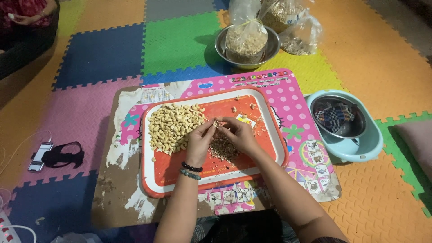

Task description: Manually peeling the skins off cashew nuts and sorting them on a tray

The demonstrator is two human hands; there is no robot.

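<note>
A red tray with a white rim (171, 173) lies on a worn pink board (112, 198). A heap of pale cashew nuts (173, 126) fills the tray's left part. A smaller pile of brownish skins and bits (222, 148) sits in the middle. My left hand (199, 141), with two bead bracelets on the wrist, and my right hand (238, 132) meet fingertip to fingertip above that pile, pinching one small nut (216, 123) between them.
A steel bowl (220, 45) with a bag of nuts stands beyond the board, more bags behind it. At right, a steel bowl with a checked cloth (339, 117) rests in a light blue basin (364, 148). A phone (39, 156) lies left. Another person sits top left.
</note>
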